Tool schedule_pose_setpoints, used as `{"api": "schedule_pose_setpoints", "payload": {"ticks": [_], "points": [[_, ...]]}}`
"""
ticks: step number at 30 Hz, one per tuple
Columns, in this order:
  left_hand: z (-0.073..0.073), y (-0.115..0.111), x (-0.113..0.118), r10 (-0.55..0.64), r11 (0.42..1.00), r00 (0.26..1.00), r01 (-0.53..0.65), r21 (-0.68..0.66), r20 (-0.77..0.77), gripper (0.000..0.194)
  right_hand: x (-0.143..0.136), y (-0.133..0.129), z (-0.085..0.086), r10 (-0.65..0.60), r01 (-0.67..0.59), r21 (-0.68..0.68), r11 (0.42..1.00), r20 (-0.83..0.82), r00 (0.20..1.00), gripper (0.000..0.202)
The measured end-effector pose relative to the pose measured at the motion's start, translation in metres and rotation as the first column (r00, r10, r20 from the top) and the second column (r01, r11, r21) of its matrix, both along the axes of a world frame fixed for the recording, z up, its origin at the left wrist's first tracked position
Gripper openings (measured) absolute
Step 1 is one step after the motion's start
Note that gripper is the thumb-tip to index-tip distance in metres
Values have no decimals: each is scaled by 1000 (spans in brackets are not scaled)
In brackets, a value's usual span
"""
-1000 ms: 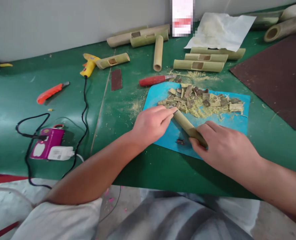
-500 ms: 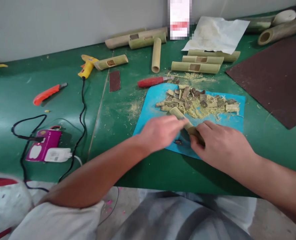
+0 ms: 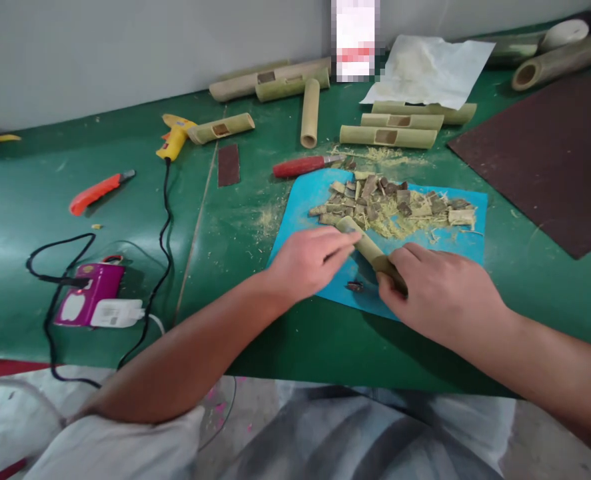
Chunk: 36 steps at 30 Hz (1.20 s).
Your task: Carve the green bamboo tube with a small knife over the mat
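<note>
A pale green bamboo tube (image 3: 369, 251) slants over a blue mat (image 3: 295, 230). My right hand (image 3: 435, 287) is wrapped round its near end. My left hand (image 3: 312, 259) is closed, its fingertips at the tube's upper part with something small and dark between them, too small to make out. Beyond the tube, bamboo chips and shavings (image 3: 390, 213) lie heaped on the mat. A small dark piece (image 3: 355, 286) rests on the mat below the tube. The red-handled knife (image 3: 300, 167) lies just past the mat's far edge.
Cut bamboo tubes (image 3: 388, 137) lie at the back, near a white sheet (image 3: 428, 67). To the right is a brown sheet (image 3: 545, 160). On the left are a yellow glue gun (image 3: 175, 139), an orange cutter (image 3: 95, 193), a purple power block (image 3: 98, 287) and black cables.
My left hand has shifted left along the tube toward its far end. My right hand still grips the near end. The whole view has moved slightly.
</note>
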<state>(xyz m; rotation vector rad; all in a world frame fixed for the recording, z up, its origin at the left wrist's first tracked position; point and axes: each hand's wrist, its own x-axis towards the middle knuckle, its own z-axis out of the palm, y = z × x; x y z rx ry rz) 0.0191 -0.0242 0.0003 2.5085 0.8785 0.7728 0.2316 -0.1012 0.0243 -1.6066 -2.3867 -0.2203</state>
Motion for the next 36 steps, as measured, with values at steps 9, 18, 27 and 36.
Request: {"api": "schedule_pose_setpoints", "payload": {"ticks": [9, 18, 27, 36], "points": [[1, 2, 4, -43, 994, 994, 52, 94, -104, 31, -1, 0, -2, -23, 23, -29, 999, 6, 1000, 25], [0, -3, 3, -47, 993, 988, 62, 97, -148, 34, -2, 1, 3, -37, 36, -118, 992, -5, 999, 26], [1, -4, 3, -60, 993, 979, 78, 87, -196, 36, -1, -1, 3, -30, 32, -143, 989, 12, 999, 27], [1, -2, 3, -39, 992, 982, 60, 109, -183, 36, -2, 0, 4, -47, 51, -175, 983, 31, 998, 28]]}}
